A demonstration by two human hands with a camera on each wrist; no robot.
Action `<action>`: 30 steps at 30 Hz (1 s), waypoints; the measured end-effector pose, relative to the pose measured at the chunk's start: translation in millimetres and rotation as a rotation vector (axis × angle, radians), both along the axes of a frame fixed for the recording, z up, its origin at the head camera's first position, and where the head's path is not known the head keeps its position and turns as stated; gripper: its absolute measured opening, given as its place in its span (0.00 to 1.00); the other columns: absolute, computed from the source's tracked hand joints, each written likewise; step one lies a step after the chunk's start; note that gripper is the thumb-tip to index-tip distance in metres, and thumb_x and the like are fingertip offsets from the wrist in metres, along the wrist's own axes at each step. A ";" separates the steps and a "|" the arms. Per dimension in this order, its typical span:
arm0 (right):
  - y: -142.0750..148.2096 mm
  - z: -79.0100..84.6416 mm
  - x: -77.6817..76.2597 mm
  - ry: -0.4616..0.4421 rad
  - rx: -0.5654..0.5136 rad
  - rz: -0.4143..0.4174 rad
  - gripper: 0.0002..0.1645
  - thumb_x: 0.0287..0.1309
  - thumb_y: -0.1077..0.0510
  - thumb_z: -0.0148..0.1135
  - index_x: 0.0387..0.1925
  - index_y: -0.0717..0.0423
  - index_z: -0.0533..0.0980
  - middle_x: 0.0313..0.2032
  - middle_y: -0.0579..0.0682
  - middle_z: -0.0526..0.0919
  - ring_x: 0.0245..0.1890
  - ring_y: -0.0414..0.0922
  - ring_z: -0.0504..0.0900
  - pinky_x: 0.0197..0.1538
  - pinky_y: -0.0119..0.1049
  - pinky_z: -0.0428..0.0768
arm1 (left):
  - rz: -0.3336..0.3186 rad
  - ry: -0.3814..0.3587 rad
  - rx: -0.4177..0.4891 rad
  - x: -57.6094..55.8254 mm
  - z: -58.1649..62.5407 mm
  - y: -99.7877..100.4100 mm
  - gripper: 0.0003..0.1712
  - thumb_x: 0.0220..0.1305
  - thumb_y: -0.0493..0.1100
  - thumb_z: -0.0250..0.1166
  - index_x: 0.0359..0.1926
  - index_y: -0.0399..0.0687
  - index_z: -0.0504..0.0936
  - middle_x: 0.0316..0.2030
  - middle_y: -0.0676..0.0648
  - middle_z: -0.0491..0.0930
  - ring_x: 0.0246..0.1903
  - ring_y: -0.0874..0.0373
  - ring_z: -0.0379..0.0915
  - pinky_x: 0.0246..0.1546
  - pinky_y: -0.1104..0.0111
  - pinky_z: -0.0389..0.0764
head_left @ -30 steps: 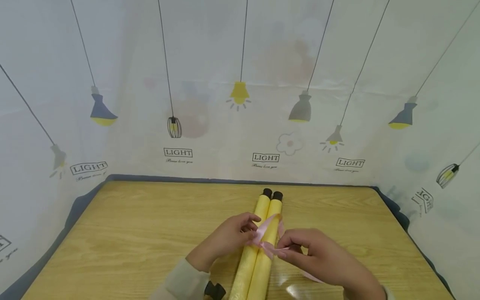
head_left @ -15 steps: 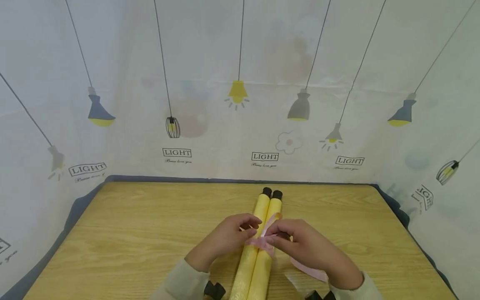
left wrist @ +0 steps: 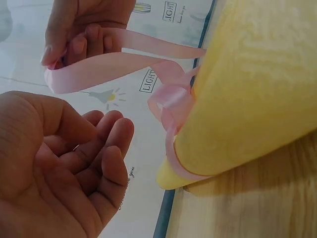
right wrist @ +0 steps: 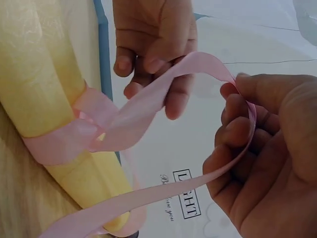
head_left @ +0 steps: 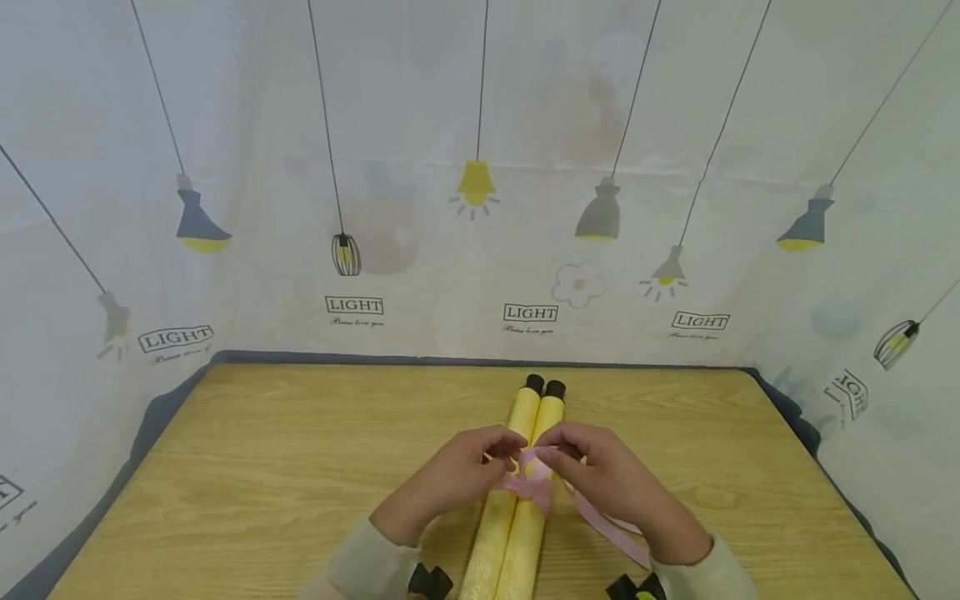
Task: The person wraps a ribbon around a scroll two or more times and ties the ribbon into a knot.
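Observation:
Two long yellow patterned rolls [head_left: 491,529] with black ends lie side by side on the wooden table. A pink ribbon [right wrist: 133,124] wraps around both and crosses in a loose knot on top. My right hand [head_left: 615,479] pinches part of the ribbon between thumb and index finger, raising it in a loop over the rolls. The ribbon's tail runs past the right hand toward the table. Beside the knot, my left hand [head_left: 453,475] hovers with loosely curled fingers; in the left wrist view, nothing is between its fingertips [left wrist: 114,119].
The wooden table [head_left: 300,450] reaches back to a pale cloth backdrop [head_left: 442,267] printed with hanging lamps. Black blocky pieces [head_left: 430,581] show beneath both wrists. The rolls' near ends run out of the head view's bottom edge.
My right hand has moved left and up from beside the rolls to above the knot, bringing the ribbon with it. The left hand has stayed almost in place.

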State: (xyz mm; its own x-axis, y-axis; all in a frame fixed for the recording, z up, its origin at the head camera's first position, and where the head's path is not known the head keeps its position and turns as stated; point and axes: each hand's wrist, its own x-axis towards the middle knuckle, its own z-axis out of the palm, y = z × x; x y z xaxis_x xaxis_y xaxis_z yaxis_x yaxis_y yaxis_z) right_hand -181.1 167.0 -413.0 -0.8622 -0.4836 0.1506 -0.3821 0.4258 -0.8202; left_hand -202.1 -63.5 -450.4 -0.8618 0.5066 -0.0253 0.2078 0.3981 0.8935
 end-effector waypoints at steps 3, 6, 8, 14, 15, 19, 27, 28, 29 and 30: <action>-1.6 -4.1 -2.1 -0.018 -0.013 -0.045 0.10 0.71 0.49 0.59 0.42 0.48 0.82 0.32 0.52 0.82 0.28 0.36 0.75 0.31 0.31 0.76 | -0.008 0.009 0.010 -0.1 -0.6 0.2 0.15 0.71 0.43 0.58 0.55 0.55 0.83 0.44 0.58 0.83 0.45 0.61 0.76 0.47 0.65 0.78; -3.6 -9.3 -4.4 -0.042 -0.035 -0.086 0.10 0.71 0.48 0.60 0.41 0.48 0.82 0.31 0.55 0.81 0.27 0.37 0.74 0.30 0.30 0.75 | -0.025 0.002 0.032 0.3 -1.1 0.4 0.13 0.72 0.48 0.61 0.54 0.54 0.83 0.42 0.57 0.82 0.44 0.61 0.77 0.46 0.66 0.79; -4.9 -12.7 -6.0 -0.069 -0.056 -0.110 0.10 0.71 0.48 0.60 0.41 0.48 0.82 0.31 0.57 0.81 0.27 0.37 0.73 0.30 0.30 0.74 | -0.028 -0.003 0.039 0.7 -1.2 0.9 0.14 0.72 0.50 0.63 0.53 0.52 0.83 0.42 0.57 0.82 0.44 0.62 0.77 0.45 0.67 0.79; -8.7 -21.5 -9.3 -0.159 -0.137 -0.140 0.12 0.70 0.48 0.61 0.41 0.51 0.83 0.35 0.57 0.83 0.29 0.39 0.72 0.33 0.30 0.72 | 0.003 -0.005 0.067 2.0 -0.7 5.5 0.13 0.69 0.48 0.67 0.52 0.54 0.83 0.41 0.58 0.83 0.43 0.62 0.78 0.45 0.69 0.79; -9.1 -22.5 -9.5 -0.173 -0.148 -0.141 0.12 0.70 0.48 0.62 0.41 0.51 0.83 0.35 0.56 0.83 0.29 0.39 0.72 0.33 0.30 0.73 | 0.015 -0.007 0.078 2.0 -0.6 6.2 0.13 0.69 0.48 0.67 0.53 0.54 0.83 0.41 0.57 0.83 0.43 0.61 0.78 0.44 0.69 0.80; -11.3 -25.5 -9.4 -0.258 -0.213 -0.135 0.13 0.69 0.48 0.62 0.41 0.54 0.82 0.35 0.52 0.81 0.30 0.40 0.72 0.32 0.29 0.73 | 0.072 -0.011 0.113 2.8 -0.6 7.9 0.15 0.69 0.46 0.67 0.55 0.57 0.82 0.40 0.56 0.84 0.41 0.60 0.79 0.42 0.70 0.80; -13.4 -28.4 -9.7 -0.324 -0.255 -0.109 0.17 0.69 0.48 0.63 0.42 0.60 0.81 0.37 0.53 0.82 0.31 0.39 0.73 0.32 0.28 0.74 | 0.121 -0.001 0.138 5.2 1.0 9.3 0.08 0.70 0.49 0.66 0.48 0.61 0.86 0.43 0.58 0.86 0.41 0.60 0.78 0.43 0.69 0.79; -13.3 -28.6 -9.7 -0.315 -0.241 -0.112 0.17 0.69 0.48 0.63 0.42 0.59 0.81 0.37 0.53 0.82 0.30 0.38 0.73 0.31 0.27 0.74 | 0.126 -0.003 0.140 5.4 1.1 9.5 0.07 0.70 0.50 0.66 0.47 0.61 0.86 0.43 0.58 0.86 0.41 0.60 0.77 0.43 0.68 0.79; -13.0 -29.0 -10.0 -0.308 -0.230 -0.111 0.17 0.69 0.48 0.63 0.42 0.59 0.81 0.36 0.53 0.82 0.30 0.38 0.73 0.31 0.27 0.73 | 0.131 -0.005 0.141 5.5 1.0 9.6 0.07 0.70 0.50 0.66 0.46 0.61 0.86 0.43 0.57 0.86 0.41 0.60 0.77 0.44 0.68 0.79; -12.7 -29.2 -10.1 -0.308 -0.221 -0.111 0.18 0.69 0.47 0.62 0.42 0.59 0.81 0.36 0.54 0.82 0.30 0.38 0.72 0.31 0.27 0.73 | 0.136 -0.008 0.142 5.5 0.8 9.7 0.07 0.70 0.50 0.66 0.45 0.61 0.86 0.42 0.57 0.86 0.41 0.59 0.77 0.44 0.68 0.79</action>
